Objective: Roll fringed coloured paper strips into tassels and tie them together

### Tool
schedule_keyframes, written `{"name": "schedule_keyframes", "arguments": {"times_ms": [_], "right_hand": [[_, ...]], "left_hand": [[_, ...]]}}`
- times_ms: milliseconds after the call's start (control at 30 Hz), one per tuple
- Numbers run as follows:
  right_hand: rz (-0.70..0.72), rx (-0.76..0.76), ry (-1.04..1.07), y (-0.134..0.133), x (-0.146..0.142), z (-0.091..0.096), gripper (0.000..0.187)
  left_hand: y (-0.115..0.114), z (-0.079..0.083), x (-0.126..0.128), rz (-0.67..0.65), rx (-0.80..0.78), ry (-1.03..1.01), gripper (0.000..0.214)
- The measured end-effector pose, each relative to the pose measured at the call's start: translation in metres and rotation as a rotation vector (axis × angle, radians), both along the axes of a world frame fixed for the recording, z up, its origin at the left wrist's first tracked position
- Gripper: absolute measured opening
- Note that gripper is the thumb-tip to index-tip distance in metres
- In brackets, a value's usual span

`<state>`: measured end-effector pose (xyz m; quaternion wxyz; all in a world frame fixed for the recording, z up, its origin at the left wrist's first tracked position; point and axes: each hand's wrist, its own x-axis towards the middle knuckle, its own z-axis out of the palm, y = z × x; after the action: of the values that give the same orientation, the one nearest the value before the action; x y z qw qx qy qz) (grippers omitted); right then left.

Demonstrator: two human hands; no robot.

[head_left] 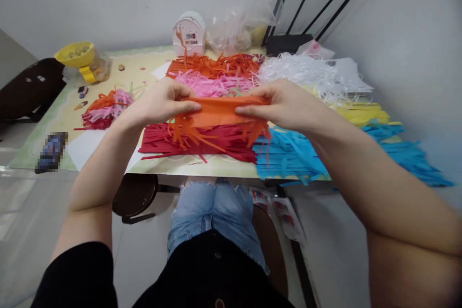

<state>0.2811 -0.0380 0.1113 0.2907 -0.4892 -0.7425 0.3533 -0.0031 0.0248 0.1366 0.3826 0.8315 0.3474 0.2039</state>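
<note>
Orange fringed tissue paper (218, 113) is up in the air over the front-middle of the desk (133, 65), uncut band stretched between the hands, loose strips dangling at both ends. Left hand (164, 100): thumb and fingers clamped on the band's left part. Right hand (279, 101): same pinch, right part. Thumbs face each other, gap between.

Below and just behind the held piece, stacks of fringe: red fringed paper (198, 147) nearest the desk's front edge, pink fringed paper (207, 82) farther back, orange fringed stack (220, 65) behind that. Right side: blue fringed paper (288, 156), partly under the right forearm; yellow fringed paper (364, 114); white shredded strips (303, 74) toward the back.

Left side: mixed-colour tassel bundle (108, 108), white paper sheet (81, 147) beside it, phone (51, 153) pixelated, near the left front corner. Yellow bowl (74, 55) with small greenish pieces at back left.

Along the wall: white-and-pink container (188, 36), clear plastic bag (231, 33), black router (288, 44) with antennas up. Dark stool (133, 195) under the front edge.
</note>
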Motion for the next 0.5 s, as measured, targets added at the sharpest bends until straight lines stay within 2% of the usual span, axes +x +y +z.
{"name": "schedule_keyframes", "arguments": {"times_ms": [100,200,267,333,500], "right_hand": [[-0.06,0.061,0.013,-0.001,0.001,-0.003,0.042],[-0.107,0.073,0.081,-0.004,0.001,-0.004,0.031],[-0.123,0.065,0.144,-0.007,0.001,-0.004,0.027],[-0.139,0.062,0.228,-0.011,0.0,-0.005,0.024],[-0.222,0.032,0.513,-0.022,-0.007,-0.019,0.017]], "left_hand": [[-0.002,0.0,0.0,0.007,0.008,0.015,0.024],[-0.006,-0.005,-0.001,0.032,-0.045,-0.066,0.023],[-0.01,-0.011,-0.001,0.035,-0.101,-0.159,0.019],[-0.016,-0.018,-0.002,0.052,-0.135,-0.248,0.024],[-0.03,-0.038,-0.001,0.153,-0.122,-0.385,0.024]]}}
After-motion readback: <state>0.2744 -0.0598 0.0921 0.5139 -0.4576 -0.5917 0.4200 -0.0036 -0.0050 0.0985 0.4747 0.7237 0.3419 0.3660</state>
